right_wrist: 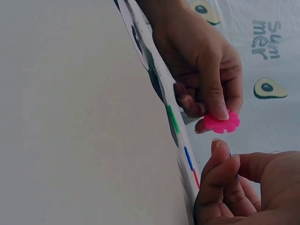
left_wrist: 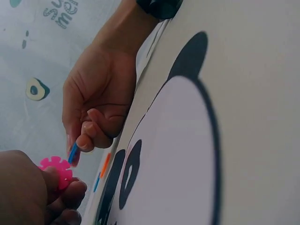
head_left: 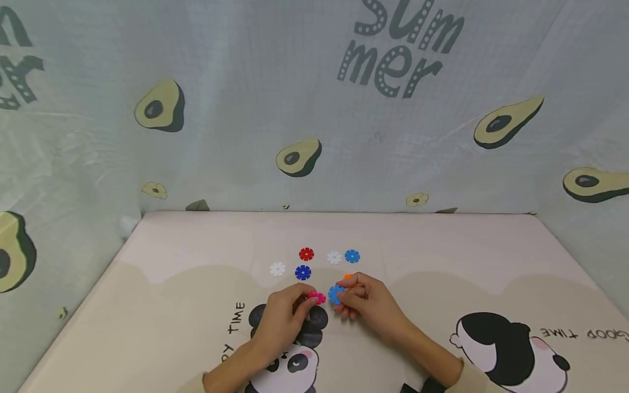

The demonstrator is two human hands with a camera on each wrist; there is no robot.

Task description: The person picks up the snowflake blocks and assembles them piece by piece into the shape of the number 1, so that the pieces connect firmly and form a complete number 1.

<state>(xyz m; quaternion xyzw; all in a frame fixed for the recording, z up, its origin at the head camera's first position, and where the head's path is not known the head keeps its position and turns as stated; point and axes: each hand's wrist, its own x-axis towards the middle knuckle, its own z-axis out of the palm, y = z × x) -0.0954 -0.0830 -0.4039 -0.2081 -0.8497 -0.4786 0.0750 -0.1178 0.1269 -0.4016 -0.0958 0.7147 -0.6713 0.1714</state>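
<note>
In the head view my left hand pinches a pink notched disc between thumb and fingers. My right hand pinches a light blue notched disc just to its right. The left wrist view shows the pink disc with its notched rim facing the camera, while the blue disc is seen edge-on close beside it. In the right wrist view the left thumb lies flat over the pink disc, and the right fingers mostly hide the blue one. Both hands are held above the table.
Beyond the hands lie several loose notched discs: red, dark blue, white, another white and light blue. An orange disc is partly covered by the right hand. A printed cloth covers the table, with a curtain behind.
</note>
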